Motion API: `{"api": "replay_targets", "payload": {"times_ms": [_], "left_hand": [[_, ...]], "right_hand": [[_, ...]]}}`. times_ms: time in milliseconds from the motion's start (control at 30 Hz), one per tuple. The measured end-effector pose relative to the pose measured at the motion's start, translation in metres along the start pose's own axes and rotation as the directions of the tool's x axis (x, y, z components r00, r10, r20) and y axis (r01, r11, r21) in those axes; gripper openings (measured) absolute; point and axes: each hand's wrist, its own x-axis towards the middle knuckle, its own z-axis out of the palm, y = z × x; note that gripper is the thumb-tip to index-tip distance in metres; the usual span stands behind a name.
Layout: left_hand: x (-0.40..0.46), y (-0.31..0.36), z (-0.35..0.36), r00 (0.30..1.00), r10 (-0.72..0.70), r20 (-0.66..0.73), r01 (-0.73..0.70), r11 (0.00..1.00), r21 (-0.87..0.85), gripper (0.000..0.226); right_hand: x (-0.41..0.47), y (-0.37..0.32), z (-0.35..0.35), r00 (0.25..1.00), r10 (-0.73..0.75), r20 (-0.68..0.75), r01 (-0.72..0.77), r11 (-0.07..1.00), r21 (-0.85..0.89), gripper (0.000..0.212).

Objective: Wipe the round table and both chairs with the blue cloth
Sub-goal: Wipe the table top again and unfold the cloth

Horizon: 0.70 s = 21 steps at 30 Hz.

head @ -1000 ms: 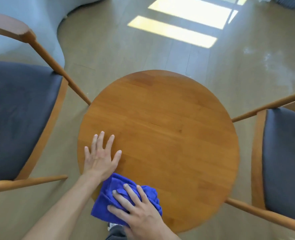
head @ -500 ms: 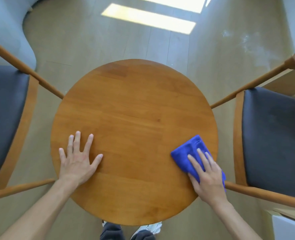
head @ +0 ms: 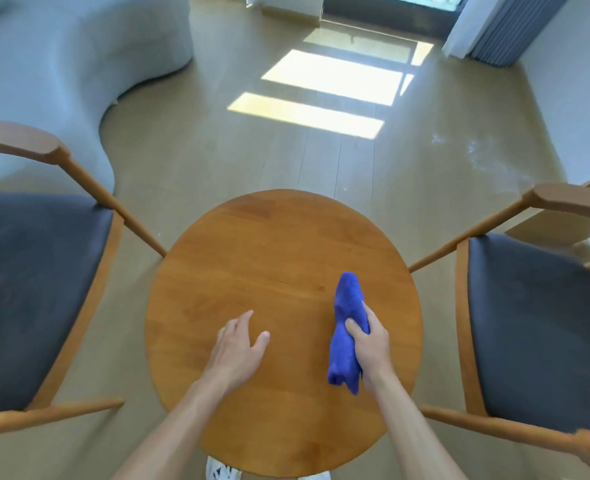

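The round wooden table [head: 252,258] fills the lower middle of the head view. My right hand [head: 371,344] grips the blue cloth [head: 347,306], bunched into a long roll, over the table's right half. My left hand [head: 238,348] hovers over or rests on the table's left half with relaxed fingers and holds nothing. A wooden chair with a dark seat [head: 34,289] stands to the left of the table. A second such chair [head: 535,327] stands to the right.
A pale curved sofa [head: 61,64] runs along the back left. Bare wooden floor with sunlit patches [head: 321,95] lies beyond the table. A grey curtain [head: 504,26] hangs at the back right. My shoes [head: 222,472] show under the table's near edge.
My right hand swept the cloth from the table's near edge to its right side, then gathered it from flat under the palm into a gripped roll. My left hand shifted toward the middle.
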Motion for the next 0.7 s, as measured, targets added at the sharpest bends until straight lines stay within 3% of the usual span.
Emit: {"api": "replay_targets", "payload": {"times_ms": [133, 233, 300, 400, 533, 700], "left_hand": [[-0.028, 0.059, -0.032, 0.998, 0.064, 0.008, -0.059, 0.952, -0.299, 0.053], [-0.054, 0.100, -0.070, 0.993, 0.089, 0.072, -0.024, 0.780, -0.625, 0.040], [-0.074, 0.121, -0.094, 0.982, 0.143, 0.120, -0.005, 0.662, -0.749, 0.041], [-0.106, 0.148, -0.124, 0.963, 0.250, 0.096, -0.075, 0.595, -0.800, 0.053], [-0.146, 0.176, -0.151, 0.922, 0.384, -0.056, -0.291, 0.587, -0.756, 0.050], [-0.189, 0.203, -0.181, 0.838, 0.520, -0.165, -0.483, 0.566, -0.669, 0.043]], "right_hand": [[-0.049, -0.046, 0.009, 0.955, -0.024, 0.296, -0.047, 0.972, 0.229, 0.035], [-0.089, -0.088, 0.010, 0.863, -0.086, 0.498, -0.123, 0.920, 0.373, 0.042], [-0.114, -0.116, 0.006, 0.815, -0.162, 0.557, -0.106, 0.903, 0.417, 0.049], [-0.150, -0.156, -0.005, 0.797, -0.262, 0.545, 0.003, 0.903, 0.430, 0.056], [-0.185, -0.196, -0.024, 0.815, -0.315, 0.486, 0.120, 0.913, 0.390, 0.064], [-0.207, -0.236, -0.050, 0.832, -0.381, 0.403, 0.329, 0.924, 0.195, 0.084]]}}
